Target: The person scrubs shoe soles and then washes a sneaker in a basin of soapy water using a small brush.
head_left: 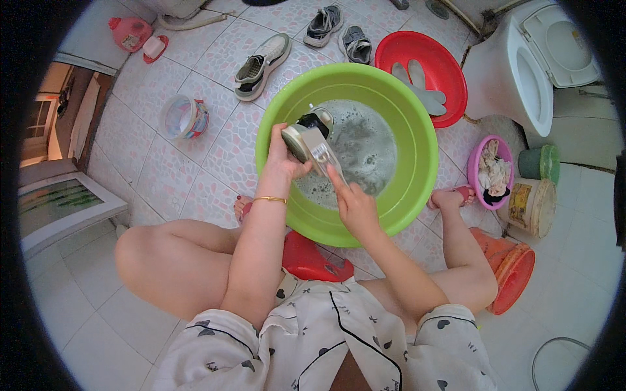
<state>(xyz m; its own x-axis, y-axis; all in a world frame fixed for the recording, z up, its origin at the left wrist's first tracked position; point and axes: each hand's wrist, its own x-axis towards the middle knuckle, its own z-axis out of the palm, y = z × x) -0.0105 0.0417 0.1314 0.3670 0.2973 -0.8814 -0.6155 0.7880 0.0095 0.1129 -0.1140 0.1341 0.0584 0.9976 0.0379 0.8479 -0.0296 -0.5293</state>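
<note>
A black-and-white shoe is in my left hand, whose fingers wrap round its pale-soled end. It is tilted over the left side of a large green basin. My right hand grips the handle of a pale scrubbing brush, with the index finger stretched along it. The brush head lies against the shoe near my left hand; its bristles are hidden. Grey, sudsy water fills the bottom of the basin.
Beyond the basin stand a white-and-black shoe, two grey shoes, and a red basin with insoles. A clear tub is left. At right are a toilet, pink basin with cloth, and buckets.
</note>
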